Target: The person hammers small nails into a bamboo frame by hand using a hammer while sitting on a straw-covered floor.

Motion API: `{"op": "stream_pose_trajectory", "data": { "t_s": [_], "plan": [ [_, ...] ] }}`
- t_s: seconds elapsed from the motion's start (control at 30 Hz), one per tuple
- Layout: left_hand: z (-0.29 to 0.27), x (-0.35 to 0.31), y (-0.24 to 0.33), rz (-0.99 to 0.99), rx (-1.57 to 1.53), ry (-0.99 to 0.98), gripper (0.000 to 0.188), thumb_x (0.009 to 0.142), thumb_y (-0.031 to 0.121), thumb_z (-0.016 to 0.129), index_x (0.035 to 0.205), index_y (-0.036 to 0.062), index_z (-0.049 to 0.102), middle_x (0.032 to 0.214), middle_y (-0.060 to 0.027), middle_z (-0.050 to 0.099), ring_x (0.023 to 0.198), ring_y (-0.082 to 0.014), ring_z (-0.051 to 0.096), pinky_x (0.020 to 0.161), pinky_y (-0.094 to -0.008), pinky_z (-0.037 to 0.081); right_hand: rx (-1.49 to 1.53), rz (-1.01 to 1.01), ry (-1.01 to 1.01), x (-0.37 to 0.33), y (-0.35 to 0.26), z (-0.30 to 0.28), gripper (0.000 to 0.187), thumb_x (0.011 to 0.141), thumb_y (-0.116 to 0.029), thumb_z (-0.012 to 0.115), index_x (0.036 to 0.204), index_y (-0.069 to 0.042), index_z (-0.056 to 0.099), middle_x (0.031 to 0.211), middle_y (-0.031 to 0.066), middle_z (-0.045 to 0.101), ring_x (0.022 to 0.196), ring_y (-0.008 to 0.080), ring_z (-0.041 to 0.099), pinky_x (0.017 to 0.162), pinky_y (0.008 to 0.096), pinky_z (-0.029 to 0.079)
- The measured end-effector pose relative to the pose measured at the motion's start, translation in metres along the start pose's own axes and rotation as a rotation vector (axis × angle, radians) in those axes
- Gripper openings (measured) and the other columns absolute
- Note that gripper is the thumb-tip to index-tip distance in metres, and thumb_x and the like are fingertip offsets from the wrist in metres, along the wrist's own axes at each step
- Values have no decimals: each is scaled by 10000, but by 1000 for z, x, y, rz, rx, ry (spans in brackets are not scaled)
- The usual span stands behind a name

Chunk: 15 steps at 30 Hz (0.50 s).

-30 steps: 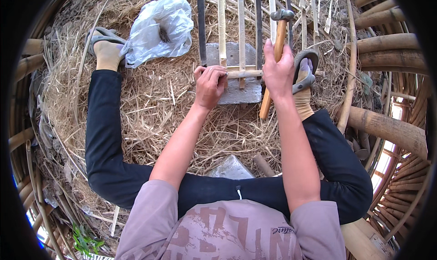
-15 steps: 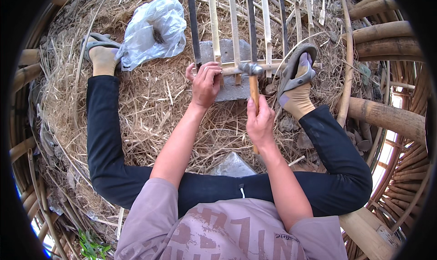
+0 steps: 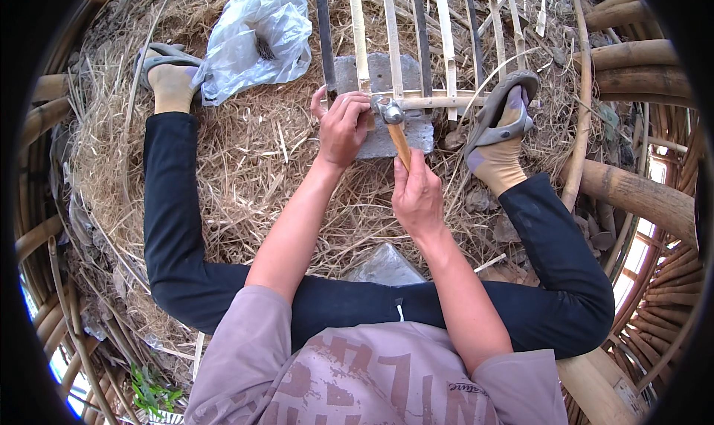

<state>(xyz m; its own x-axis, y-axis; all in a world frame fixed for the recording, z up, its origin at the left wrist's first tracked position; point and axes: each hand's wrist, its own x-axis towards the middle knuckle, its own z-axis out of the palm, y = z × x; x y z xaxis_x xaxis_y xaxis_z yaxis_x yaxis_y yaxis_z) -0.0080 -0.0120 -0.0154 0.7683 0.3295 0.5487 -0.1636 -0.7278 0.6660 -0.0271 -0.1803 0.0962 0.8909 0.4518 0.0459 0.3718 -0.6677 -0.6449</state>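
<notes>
My right hand [image 3: 418,198] grips the wooden handle of a hammer [image 3: 399,144]. Its metal head is right beside the fingertips of my left hand [image 3: 344,131]. That hand is closed at the left end of a thin pale crosspiece [image 3: 439,102], and whether a nail is between its fingers is hidden. Several long slats, some pale [image 3: 393,38] and some black [image 3: 420,34], run away from me and meet the crosspiece at their near ends. Under this joint lies a grey concrete block [image 3: 416,133].
A crumpled clear plastic bag [image 3: 256,46] with something dark inside sits on the straw [image 3: 245,179] at the far left. My sandalled feet stand on either side, the right one [image 3: 502,120] close to the crosspiece. Thick bamboo poles [image 3: 639,198] line the right side.
The hammer head has moved left, to beside my left fingertips, and its handle now tilts. My right hand has shifted slightly left and down. The slats appear a little further right in the view.
</notes>
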Motion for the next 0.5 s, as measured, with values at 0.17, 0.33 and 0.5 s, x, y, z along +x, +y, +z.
{"op": "stream_pose_trajectory", "data": {
  "t_s": [0.17,0.33,0.5],
  "plan": [
    [1,-2,3,-28,-17,-18,168,811,-29,703,875,103,621,1001,-18,739,1057,-187,707,1187,-487,194,-20,-15,3,-1,3,3,178,1034,-142,569,1134,2,537,801,239,671,661,474,661,533,533,516],
    [2,-3,-4,24,14,0,167,826,36,729,915,132,625,982,26,724,1051,-149,696,1183,-501,182,-13,-12,0,-3,5,6,194,1031,-144,574,1140,13,539,799,245,670,660,472,664,530,531,515],
    [1,-3,-3,18,8,-5,152,838,45,731,917,134,634,990,30,727,1045,-146,699,1180,-498,187,22,50,-35,-6,4,8,196,1033,-143,571,1145,13,535,784,246,667,658,468,670,524,528,513]
  ]
}}
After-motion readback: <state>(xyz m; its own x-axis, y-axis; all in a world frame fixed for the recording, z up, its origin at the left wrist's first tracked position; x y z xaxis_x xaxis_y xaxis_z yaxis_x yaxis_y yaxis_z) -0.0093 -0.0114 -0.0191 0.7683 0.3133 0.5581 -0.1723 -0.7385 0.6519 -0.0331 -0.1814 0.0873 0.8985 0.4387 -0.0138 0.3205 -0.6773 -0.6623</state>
